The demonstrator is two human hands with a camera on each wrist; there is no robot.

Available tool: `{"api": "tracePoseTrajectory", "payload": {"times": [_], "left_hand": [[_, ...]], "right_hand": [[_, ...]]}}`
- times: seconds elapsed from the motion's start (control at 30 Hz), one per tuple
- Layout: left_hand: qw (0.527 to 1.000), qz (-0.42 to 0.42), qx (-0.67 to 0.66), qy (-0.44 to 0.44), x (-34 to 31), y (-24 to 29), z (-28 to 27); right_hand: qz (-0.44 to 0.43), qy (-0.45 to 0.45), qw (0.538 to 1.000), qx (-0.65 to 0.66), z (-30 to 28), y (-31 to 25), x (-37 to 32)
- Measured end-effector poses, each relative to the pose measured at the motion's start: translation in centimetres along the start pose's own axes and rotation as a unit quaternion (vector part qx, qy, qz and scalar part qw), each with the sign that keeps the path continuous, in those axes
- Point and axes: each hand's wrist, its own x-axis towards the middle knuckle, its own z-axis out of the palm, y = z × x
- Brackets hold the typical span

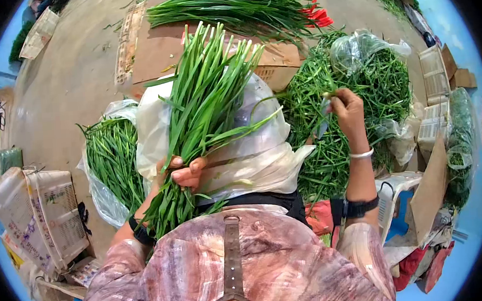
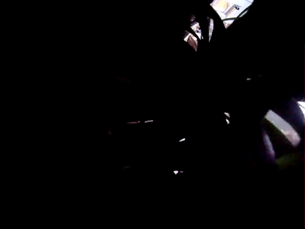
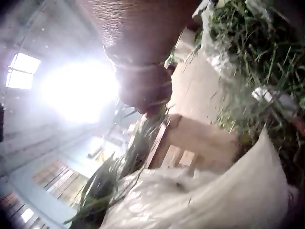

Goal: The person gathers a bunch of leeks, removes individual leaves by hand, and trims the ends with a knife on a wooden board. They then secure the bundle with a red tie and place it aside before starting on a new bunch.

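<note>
My left hand (image 1: 184, 172) grips a thick bunch of garlic chives (image 1: 204, 97), pale cut ends pointing away and leaf tips hanging over the forearm. In the left wrist view nearly everything is dark. My right hand (image 1: 349, 109), fingers curled, is raised over a heap of loose green trimmings (image 1: 323, 167) and pinches a thin chive stalk (image 1: 328, 94). Beside its fingertips in the head view shows a grey-blue blade (image 1: 322, 127); in the right wrist view a similar pale piece (image 3: 274, 98) lies against the trimmings, apart from the hand (image 3: 143, 90).
White plastic sheeting (image 1: 264, 168) covers the lap. Ahead, more chives (image 1: 231, 8) and red ties (image 1: 316, 15) lie on a cardboard box (image 1: 156, 56). A bag of chives (image 1: 113, 159) stands at left, beyond it a plastic crate (image 1: 61, 213). A white stool (image 1: 394, 187) is at right.
</note>
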Motion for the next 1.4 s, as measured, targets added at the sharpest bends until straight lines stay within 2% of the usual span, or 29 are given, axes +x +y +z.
{"api": "tracePoseTrajectory", "payload": {"times": [0.03, 0.1, 0.13, 0.17, 0.23, 0.3, 0.33, 0.43, 0.5, 0.53, 0.57, 0.6, 0.7, 0.73, 0.77, 0.8, 0.83, 0.87, 0.9, 0.97, 1.0, 1.03, 1.07, 1.1, 1.17, 1.23, 1.3, 1.37, 1.4], "left_hand": [[1.000, 0.000, -0.003, 0.007, -0.1, -0.3, 0.0], [0.999, -0.006, -0.046, -0.009, 0.0, -0.4, 0.0], [0.999, -0.007, -0.043, -0.009, 0.2, -0.3, 0.0], [0.999, -0.006, -0.045, -0.011, 0.2, -0.2, -0.1], [0.999, 0.003, -0.045, -0.011, -0.1, -0.3, 0.2], [0.999, 0.001, -0.026, 0.022, -0.2, -0.5, 0.8], [0.998, -0.031, -0.044, -0.025, 0.1, -0.3, 0.4], [0.999, 0.004, 0.004, 0.038, -0.2, -0.4, 1.1], [0.999, 0.023, 0.016, 0.017, -0.3, -0.1, 0.2], [0.998, 0.018, 0.039, 0.041, -0.4, -0.1, 0.2], [0.996, 0.012, 0.062, 0.065, -0.5, -0.1, 0.3], [0.985, 0.052, 0.143, 0.077, 0.0, -0.5, 0.9], [0.981, 0.036, 0.164, 0.098, -0.2, -0.3, 1.2], [0.978, 0.029, 0.176, 0.107, -0.2, -0.2, 1.2], [0.978, 0.031, 0.175, 0.106, -0.4, -0.1, 0.9], [0.980, -0.004, 0.171, 0.106, -0.6, 0.2, 0.5], [0.980, -0.038, 0.168, 0.103, -0.5, 0.4, 0.3], [0.974, 0.039, 0.165, 0.151, 0.0, -0.5, 1.5], [0.974, 0.040, 0.166, 0.149, 0.1, -0.6, 1.4], [0.980, 0.008, 0.151, 0.133, 0.1, -0.3, 1.2], [0.982, -0.008, 0.143, 0.126, 0.1, 0.1, 0.5], [0.981, -0.010, 0.145, 0.127, 0.3, 0.0, 1.0], [0.966, -0.003, 0.199, 0.162, 0.6, -0.3, 1.7], [0.947, 0.006, 0.252, 0.197, 0.7, -0.5, 2.2], [0.949, 0.003, 0.242, 0.201, 0.3, -0.5, 2.2], [0.952, 0.047, 0.212, 0.216, 0.5, -1.1, 2.7], [0.957, 0.077, 0.184, 0.209, 0.4, -1.4, 2.8], [0.988, 0.051, 0.123, 0.071, 0.3, -0.8, 2.2], [0.990, 0.035, 0.132, 0.040, 0.2, -0.5, 1.5]], "right_hand": [[0.003, -0.023, 0.995, 0.098, 1.6, -2.9, -1.0], [-0.042, -0.139, 0.986, 0.081, 4.5, -6.2, -2.2], [-0.120, -0.153, 0.977, 0.091, 6.6, -6.4, -2.9], [-0.144, -0.204, 0.967, 0.061, 7.5, -7.8, -3.4], [-0.255, -0.115, 0.957, -0.077, 9.7, -8.1, -4.4], [-0.230, -0.133, 0.957, -0.120, 9.7, -7.8, -4.3], [-0.205, -0.146, 0.953, -0.168, 9.3, -7.6, -4.1], [-0.230, -0.143, 0.942, -0.198, 8.0, -7.3, -4.2], [-0.249, -0.091, 0.949, -0.167, 5.6, -5.3, -3.8], [-0.204, -0.065, 0.964, -0.157, 3.8, -4.8, -3.7], [-0.223, -0.029, 0.957, -0.184, 2.0, -3.2, -3.5], [-0.202, 0.000, 0.960, -0.195, 0.1, -1.6, -3.5], [-0.114, 0.049, 0.951, -0.282, -4.9, 4.2, -4.6], [-0.046, 0.054, 0.945, -0.319, -6.3, 6.9, -5.0], [-0.047, 0.053, 0.945, -0.319, -6.5, 7.9, -5.3], [0.107, 0.009, 0.904, -0.414, -6.7, 8.5, -5.7], [0.255, -0.032, 0.830, -0.494, -6.9, 8.8, -5.6], [0.317, -0.084, 0.805, -0.494, -5.9, 5.3, -5.1], [0.268, -0.059, 0.823, -0.497, -4.6, 4.1, -5.1], [0.033, -0.030, 0.908, -0.417, -2.7, 4.5, -3.7], [0.082, -0.022, 0.962, -0.258, -0.7, 1.6, -2.1], [0.095, -0.035, 0.995, -0.018, 1.3, 0.0, -0.8], [0.154, -0.073, 0.979, 0.110, 2.7, -4.5, 0.1], [0.153, -0.089, 0.968, 0.176, 4.4, -6.0, 1.2], [0.130, -0.133, 0.961, 0.204, 7.5, -8.3, 3.2], [0.181, -0.135, 0.951, 0.213, 10.5, -9.7, 4.6], [0.171, -0.164, 0.945, 0.225, 11.7, -9.7, 4.8], [0.107, -0.127, 0.934, 0.316, 11.1, -9.8, 4.1], [0.119, -0.132, 0.904, 0.388, 10.2, -9.9, 3.7]]}}
